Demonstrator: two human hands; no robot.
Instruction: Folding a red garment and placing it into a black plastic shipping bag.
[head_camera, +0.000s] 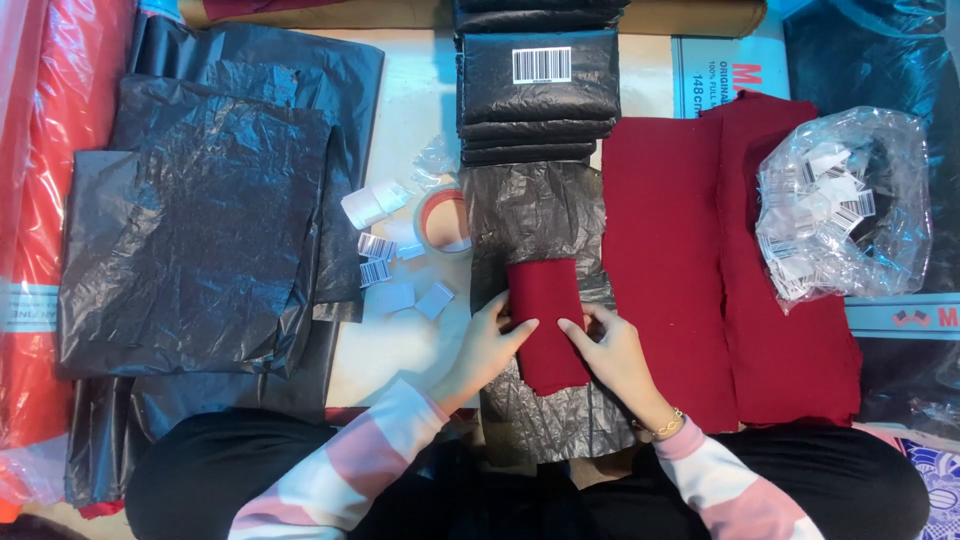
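Crimson folded cloth (546, 325) lies at centre on a black plastic bag (540, 230), pinched by left hand (490, 345) at 9 o'clock and right hand (612, 352) at 3 o'clock. Risk: the slick bag may slide, loosening the fold. Tape roll (443, 220) at 11 o'clock.

**A small garment-packing workspace on the floor**

This looks like a packing station for cloth goods. Flat black plastic bags (195, 235) lie piled at the left, and a stack of sealed black parcels (538, 90), the top one barcoded, sits at the far middle. Loose barcode stickers (375, 258) and a roll of tape (443, 220) lie between them. At the right, a clear bag of barcode tags (845, 205) rests on dark red cloth pieces (720, 260).
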